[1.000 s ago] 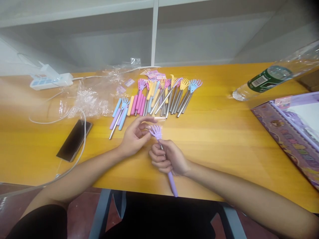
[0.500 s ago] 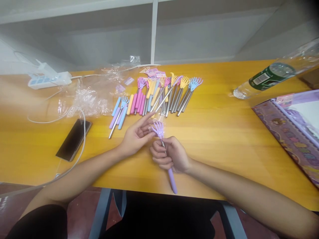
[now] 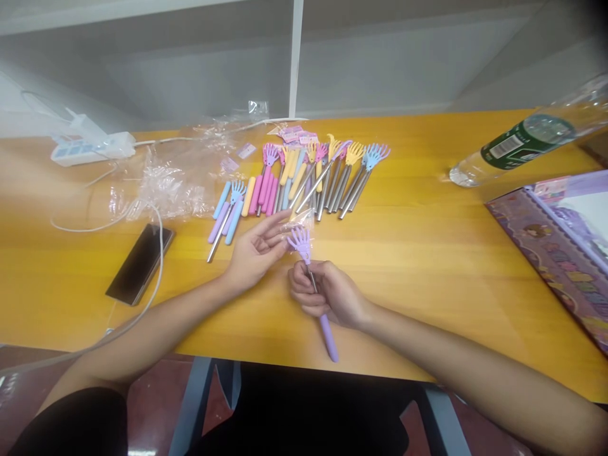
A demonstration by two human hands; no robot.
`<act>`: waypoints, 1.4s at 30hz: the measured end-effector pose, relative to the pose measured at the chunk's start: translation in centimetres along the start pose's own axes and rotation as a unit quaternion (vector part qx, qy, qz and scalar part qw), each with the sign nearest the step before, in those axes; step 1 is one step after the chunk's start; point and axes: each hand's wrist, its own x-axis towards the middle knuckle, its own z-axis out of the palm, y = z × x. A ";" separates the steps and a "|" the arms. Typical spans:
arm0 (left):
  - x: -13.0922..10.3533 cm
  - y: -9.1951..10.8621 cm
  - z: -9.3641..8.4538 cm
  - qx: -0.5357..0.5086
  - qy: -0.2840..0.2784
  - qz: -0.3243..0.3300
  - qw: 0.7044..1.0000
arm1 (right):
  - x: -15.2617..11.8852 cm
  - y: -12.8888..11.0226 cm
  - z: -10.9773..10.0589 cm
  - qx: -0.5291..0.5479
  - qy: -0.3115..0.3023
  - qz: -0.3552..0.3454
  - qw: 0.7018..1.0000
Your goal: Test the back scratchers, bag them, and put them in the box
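Note:
My right hand (image 3: 330, 291) is closed around the metal shaft of a purple back scratcher (image 3: 300, 243). Its claw-shaped head points away from me, and the purple handle sticks out below my fist. A clear plastic bag (image 3: 306, 220) lies about the claw. My left hand (image 3: 259, 250) pinches the bag's left side beside the claw, its fingertips partly hidden by the thumb. Beyond my hands lie several back scratcher heads on metal rods (image 3: 349, 180) and loose coloured handles (image 3: 268, 193). A blue-clawed rod (image 3: 223, 221) rests across handles at the left.
A phone (image 3: 140, 265) and white cable (image 3: 160, 253) lie at left, near crumpled clear bags (image 3: 173, 183) and a power strip (image 3: 95, 149). Small printed cards (image 3: 292, 135) sit at the back. On the right are a water bottle (image 3: 510, 149) and a printed box (image 3: 551, 244).
Both hands stay almost in place with the back scratcher. The plastic about the claw shows a little more beyond its tips. The view has shifted slightly.

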 end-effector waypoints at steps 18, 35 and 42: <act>1.4 -0.5 -1.0 -0.077 0.120 0.046 0.989 | -0.2 1.1 -0.4 -0.122 0.065 -0.063 0.988; 2.0 -0.5 -2.2 -0.113 0.138 0.027 0.984 | -1.7 1.2 0.2 -0.263 0.158 -0.062 0.950; 2.2 -0.5 -2.5 -0.113 0.158 0.022 0.981 | -1.7 1.3 0.0 -0.314 0.161 -0.095 0.931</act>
